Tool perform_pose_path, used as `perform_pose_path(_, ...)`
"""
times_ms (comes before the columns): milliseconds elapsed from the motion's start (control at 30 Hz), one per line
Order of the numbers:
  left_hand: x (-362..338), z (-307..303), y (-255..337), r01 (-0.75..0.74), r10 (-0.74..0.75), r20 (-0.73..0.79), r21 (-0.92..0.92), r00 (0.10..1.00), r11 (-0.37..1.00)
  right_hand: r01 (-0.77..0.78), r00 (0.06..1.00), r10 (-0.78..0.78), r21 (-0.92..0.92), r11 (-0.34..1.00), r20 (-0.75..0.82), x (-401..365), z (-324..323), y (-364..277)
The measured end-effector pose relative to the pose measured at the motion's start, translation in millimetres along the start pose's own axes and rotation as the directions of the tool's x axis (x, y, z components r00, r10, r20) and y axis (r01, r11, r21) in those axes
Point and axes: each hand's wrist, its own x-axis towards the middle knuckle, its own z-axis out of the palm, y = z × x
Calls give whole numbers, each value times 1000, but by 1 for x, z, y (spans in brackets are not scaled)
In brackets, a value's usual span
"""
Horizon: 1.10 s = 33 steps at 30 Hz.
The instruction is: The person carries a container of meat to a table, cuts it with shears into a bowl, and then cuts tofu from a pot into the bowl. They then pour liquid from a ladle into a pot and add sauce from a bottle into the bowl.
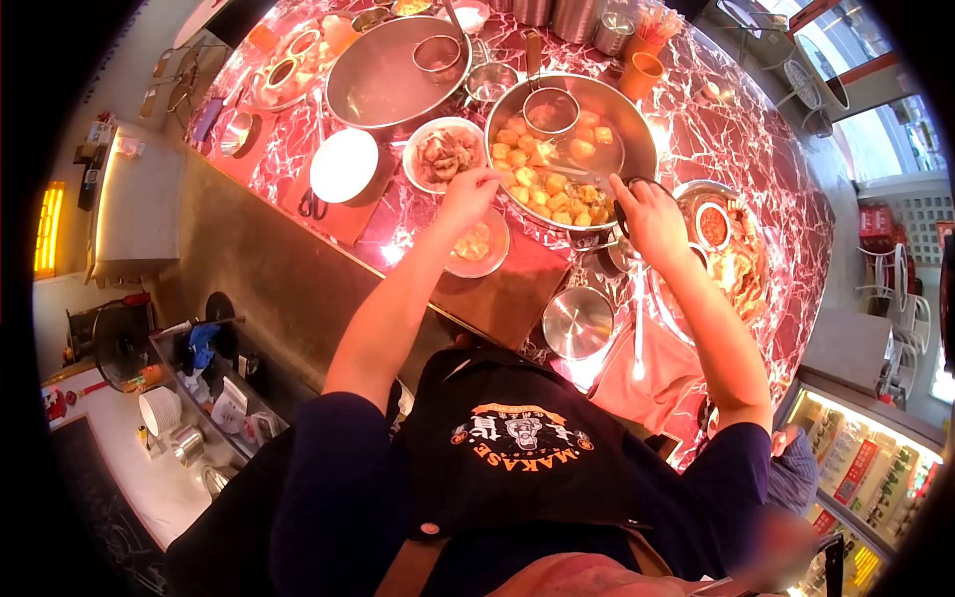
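Note:
My left hand (472,196) is at the near left rim of a large metal pot (649,129), beside a white bowl of meat pieces (445,157). Its fingertips are pinched together; what they hold is too small to tell. At the pot's near right rim, my right hand (649,214) grips black-handled scissors (623,217), whose blades are hard to make out. Yellowish chunks of food (557,199) lie in liquid in the pot. A strainer (550,110) rests in the pot's far part. Below my left hand stands a smaller bowl of food (477,249).
Farther left are a wide metal pot (373,75), a white plate (344,166) and dark-handled scissors (312,205) on a board. A tray of food with a red sauce bowl (712,227) stands right. An empty metal pan (578,322) and red cloth (647,376) lie nearer.

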Motion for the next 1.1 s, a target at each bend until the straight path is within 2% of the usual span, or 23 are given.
perform_pose_path(67,-22,-5,-13,39,-42,-4,-291,999,956,4,1000,-4,15,1000,-17,-7,-14,-19)
perform_pose_path(100,-35,-7,-19,45,-51,-13,-287,999,957,3,1000,-3,32,999,-25,-10,-19,-27)
perform_pose_path(167,-68,-12,-35,-13,-38,-156,-316,987,949,-1,1000,0,135,991,11,-20,-24,-43)
perform_pose_path(233,-102,-19,-41,58,-112,-177,-284,978,957,-107,987,64,313,944,145,-30,-29,-57)
perform_pose_path(267,-115,-21,-46,46,-99,-212,-241,972,969,-219,943,109,340,915,314,-33,-28,-63)
perform_pose_path(433,-153,-15,-80,13,-50,-335,-112,941,994,-227,857,72,249,941,510,-19,7,-100)
perform_pose_path(500,-157,-6,-88,15,-52,-350,-107,935,994,-195,841,43,228,954,539,1,15,-118)
perform_pose_path(533,-158,-1,-93,7,-34,-355,-79,934,997,-188,841,37,227,955,541,4,34,-117)
perform_pose_path(567,-159,3,-97,0,-18,-361,-50,933,999,-143,884,-27,323,935,468,2,61,-116)
perform_pose_path(600,-159,5,-98,31,-54,-354,-69,934,997,-91,918,-84,414,906,386,3,69,-117)
perform_pose_path(633,-158,5,-100,34,-58,-359,-73,931,997,-85,917,-91,414,906,388,0,72,-113)
perform_pose_path(700,-155,3,-99,36,-96,-386,-160,918,986,-117,865,-107,404,907,491,-3,51,-107)
perform_pose_path(733,-155,0,-99,38,-101,-389,-167,916,985,-201,817,-62,384,901,573,-5,37,-105)
perform_pose_path(767,-154,-4,-97,72,-155,-327,-252,932,965,-195,816,-66,380,904,574,-12,34,-100)
perform_pose_path(800,-153,-10,-94,106,-200,-261,-333,944,937,-159,866,-48,365,917,498,-19,32,-94)
perform_pose_path(833,-153,-14,-90,104,-200,-265,-336,943,936,-128,908,-31,348,929,418,-22,30,-90)
perform_pose_path(867,-154,-18,-84,125,-225,-224,-387,948,914,-173,883,26,272,947,469,-17,21,-95)
perform_pose_path(900,-156,-20,-81,149,-246,-177,-432,953,890,-177,883,31,271,946,468,-14,24,-103)
perform_pose_path(967,-156,-22,-79,160,-245,-158,-420,957,894,-141,932,27,295,945,361,-8,39,-116)
perform_pose_path(1000,-156,-22,-79,172,-250,-143,-411,958,895,-161,938,11,407,899,347,-5,48,-124)
perform_pose_path(1033,-156,-23,-78,169,-238,-126,-406,963,898,-83,979,-24,506,859,201,-10,71,-127)
perform_pose_path(1100,-155,-23,-83,262,-338,-112,-425,935,866,-144,970,5,559,817,242,-24,93,-129)
